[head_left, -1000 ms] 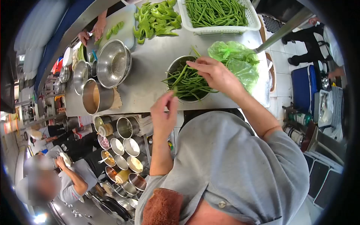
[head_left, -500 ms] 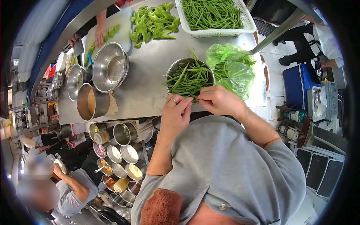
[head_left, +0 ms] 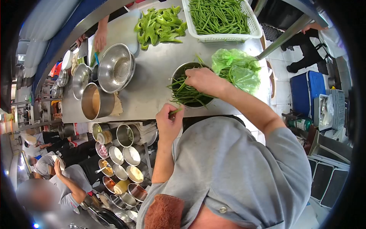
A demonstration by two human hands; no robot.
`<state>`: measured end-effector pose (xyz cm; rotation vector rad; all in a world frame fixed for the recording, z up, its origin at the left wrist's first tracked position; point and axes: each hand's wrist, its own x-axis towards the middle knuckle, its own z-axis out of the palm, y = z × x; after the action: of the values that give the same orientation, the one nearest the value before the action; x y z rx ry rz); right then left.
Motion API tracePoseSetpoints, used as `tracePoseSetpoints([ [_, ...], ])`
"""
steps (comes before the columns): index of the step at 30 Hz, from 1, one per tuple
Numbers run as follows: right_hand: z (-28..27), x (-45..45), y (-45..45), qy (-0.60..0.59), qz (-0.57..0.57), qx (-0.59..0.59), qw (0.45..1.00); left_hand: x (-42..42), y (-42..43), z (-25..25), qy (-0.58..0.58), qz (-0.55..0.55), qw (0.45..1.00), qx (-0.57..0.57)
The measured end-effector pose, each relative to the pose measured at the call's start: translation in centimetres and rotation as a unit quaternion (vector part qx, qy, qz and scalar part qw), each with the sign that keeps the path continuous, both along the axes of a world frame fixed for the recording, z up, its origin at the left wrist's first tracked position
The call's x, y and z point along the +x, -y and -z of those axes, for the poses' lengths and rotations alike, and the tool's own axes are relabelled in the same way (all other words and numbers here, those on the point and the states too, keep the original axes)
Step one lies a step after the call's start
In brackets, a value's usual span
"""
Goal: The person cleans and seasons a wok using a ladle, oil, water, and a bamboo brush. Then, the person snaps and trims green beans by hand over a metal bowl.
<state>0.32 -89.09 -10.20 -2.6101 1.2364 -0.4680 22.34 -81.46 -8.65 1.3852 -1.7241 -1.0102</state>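
Observation:
A steel pot (head_left: 198,105) of green beans (head_left: 183,89) stands near the front edge of the steel table. My right hand (head_left: 206,81) reaches over its rim, fingers curled down among the beans. Whether it grips any is hidden. Just outside the pot, at the table's front edge, my left hand (head_left: 169,120) is closed around green beans (head_left: 176,111) whose ends poke out past the thumb. Right of the pot lies a green plastic bag (head_left: 244,78) with more beans. Behind stands a white plastic basket (head_left: 228,37) heaped with beans.
Sliced green vegetable pieces (head_left: 158,26) lie at the back, beside a cutting board (head_left: 129,28) where another person's hand (head_left: 100,38) rests. Steel bowls (head_left: 116,68) and a pot of brownish liquid (head_left: 93,101) stand left. Several ingredient containers (head_left: 131,155) sit lower left. A metal post (head_left: 284,36) rises at right.
My hands have parted: the right moved up and over into the pot, the left drew down and left with beans in it. The other person's hand shifted slightly on the board.

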Motion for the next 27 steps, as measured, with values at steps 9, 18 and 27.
tracePoseSetpoints([
  [9,-5.9,-3.8,-3.8,0.299,0.09,0.016,0.95,-5.0,2.5,-2.4,0.002,0.087,0.991,-0.103],
  [18,-3.3,-4.5,-7.6,0.262,0.152,0.017,0.953,-6.5,3.9,-1.0,0.172,0.164,0.938,-0.251],
  [27,-4.4,-3.3,-7.4,0.295,0.144,0.022,0.945,-4.7,3.3,-1.4,0.199,0.176,0.944,-0.194],
])
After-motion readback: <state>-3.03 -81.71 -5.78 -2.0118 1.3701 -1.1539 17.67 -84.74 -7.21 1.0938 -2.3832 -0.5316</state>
